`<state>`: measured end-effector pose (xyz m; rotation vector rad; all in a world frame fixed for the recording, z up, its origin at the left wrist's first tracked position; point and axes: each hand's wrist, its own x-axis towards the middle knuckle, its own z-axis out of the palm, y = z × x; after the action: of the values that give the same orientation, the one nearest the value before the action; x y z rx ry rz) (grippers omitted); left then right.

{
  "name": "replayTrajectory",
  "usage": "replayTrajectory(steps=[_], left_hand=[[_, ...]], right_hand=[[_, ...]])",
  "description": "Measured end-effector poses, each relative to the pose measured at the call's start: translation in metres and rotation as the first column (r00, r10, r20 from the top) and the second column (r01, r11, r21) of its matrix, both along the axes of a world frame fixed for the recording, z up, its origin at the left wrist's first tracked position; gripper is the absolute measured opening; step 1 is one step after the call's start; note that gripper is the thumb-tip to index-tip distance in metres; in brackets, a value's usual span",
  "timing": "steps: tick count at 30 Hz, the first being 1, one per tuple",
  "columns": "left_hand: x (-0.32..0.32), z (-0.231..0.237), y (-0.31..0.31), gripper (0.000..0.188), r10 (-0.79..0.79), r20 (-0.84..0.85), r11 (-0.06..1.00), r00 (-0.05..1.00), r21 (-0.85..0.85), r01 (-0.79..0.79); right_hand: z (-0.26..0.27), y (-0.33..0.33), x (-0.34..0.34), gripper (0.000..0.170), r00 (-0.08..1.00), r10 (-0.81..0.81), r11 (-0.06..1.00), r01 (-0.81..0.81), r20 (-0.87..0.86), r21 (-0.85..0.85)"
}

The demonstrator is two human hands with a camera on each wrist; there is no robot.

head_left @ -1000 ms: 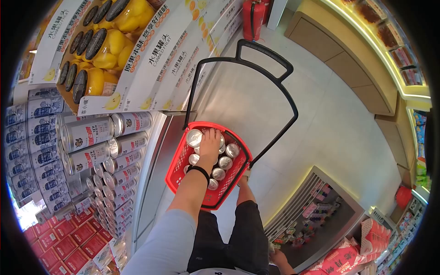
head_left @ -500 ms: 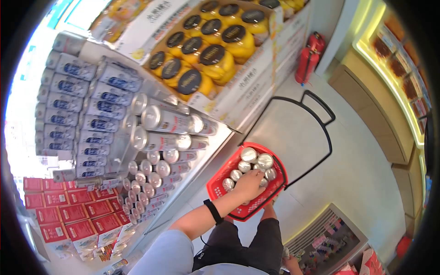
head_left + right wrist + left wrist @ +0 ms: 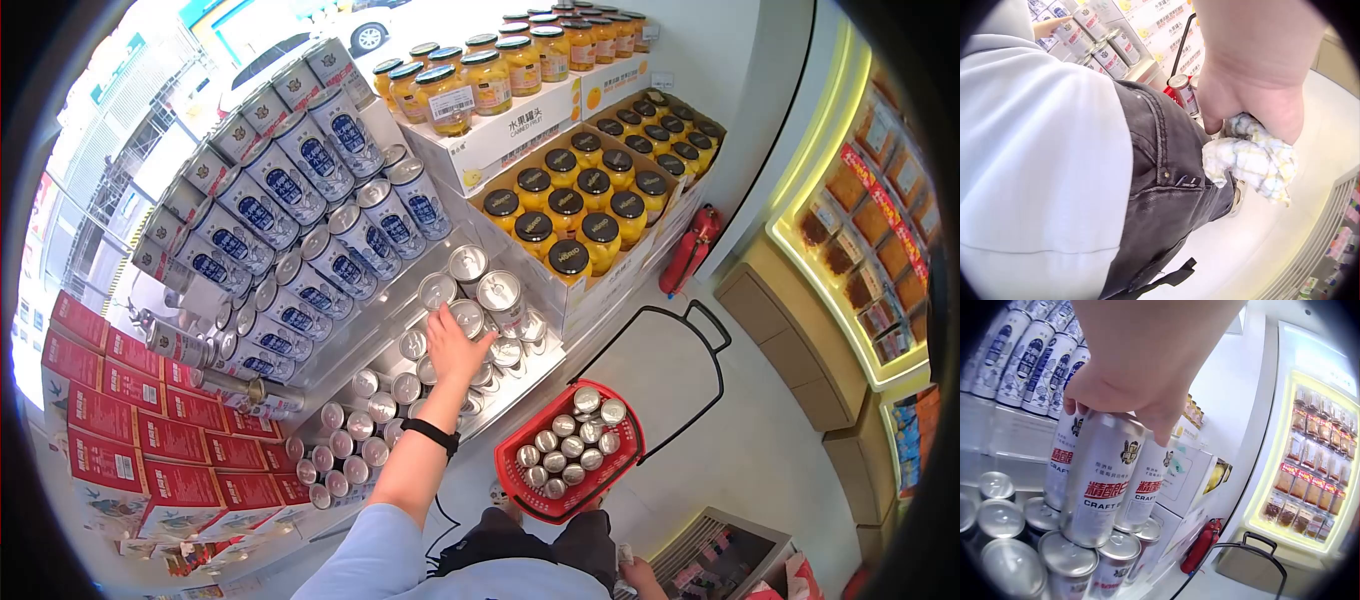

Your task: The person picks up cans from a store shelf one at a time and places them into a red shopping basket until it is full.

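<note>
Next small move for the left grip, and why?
Probably ease the front upper can straight up with the left grip: thumb and fingers span its top, it stands on lower cans, and neighbouring cans sit close on both sides, so a sideways pull could knock them.

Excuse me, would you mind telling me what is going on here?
A person's left hand grips a white can by its top, among stacked cans. The right hand holds a checked cloth. A red basket is lower down, in front of the person, with silver-topped cans in it.
</note>
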<state>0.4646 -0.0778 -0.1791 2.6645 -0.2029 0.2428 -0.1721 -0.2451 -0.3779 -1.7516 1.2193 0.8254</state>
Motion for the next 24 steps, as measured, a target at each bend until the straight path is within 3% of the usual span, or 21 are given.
replayTrajectory(steps=[2,6,8,13,14,16,18,21,24], left_hand=[[0.003,-0.009,-0.002,0.105,0.061,0.038,0.997,0.997,-0.045,-0.059],[0.010,-0.006,0.002,0.099,0.088,-0.079,0.988,0.993,-0.117,-0.096],[0.006,-0.004,0.011,0.096,0.040,-0.049,0.990,0.998,-0.135,-0.046],[-0.061,0.036,0.036,0.090,-0.309,-0.031,0.946,0.951,0.096,0.310],[-0.072,0.039,0.039,0.090,-0.400,-0.031,0.906,0.916,0.139,0.401],[-0.094,0.048,0.031,0.086,-0.505,-0.198,0.829,0.840,0.158,0.536],[-0.117,0.032,0.015,0.084,-0.580,-0.335,0.747,0.743,0.144,0.649],[-0.160,-0.007,-0.030,0.083,-0.601,-0.557,0.623,0.573,0.122,0.773],[-0.207,-0.090,-0.077,0.086,-0.624,-0.657,0.463,0.423,0.125,0.877]], right_hand=[[0.016,0.016,0.002,0.046,1.000,-0.017,0.999,0.017,0.022,-0.033],[0.017,0.039,-0.013,0.045,0.998,-0.064,0.998,0.063,-0.030,-0.032],[0.024,0.047,-0.021,0.046,0.993,-0.103,0.994,0.104,-0.052,0.016],[0.014,0.061,-0.055,0.046,0.987,-0.142,0.989,0.145,-0.071,0.037],[0.020,0.058,-0.058,0.045,0.986,-0.130,0.990,0.136,-0.101,0.050],[0.039,0.051,-0.052,0.045,0.986,-0.102,0.988,0.115,-0.129,0.100],[0.012,0.041,-0.072,0.045,0.989,-0.076,0.990,0.090,-0.130,0.108],[0.003,0.009,-0.074,0.047,0.986,-0.062,0.989,0.081,-0.156,0.120],[0.003,-0.019,-0.072,0.050,0.979,-0.082,0.987,0.106,-0.188,0.121]])
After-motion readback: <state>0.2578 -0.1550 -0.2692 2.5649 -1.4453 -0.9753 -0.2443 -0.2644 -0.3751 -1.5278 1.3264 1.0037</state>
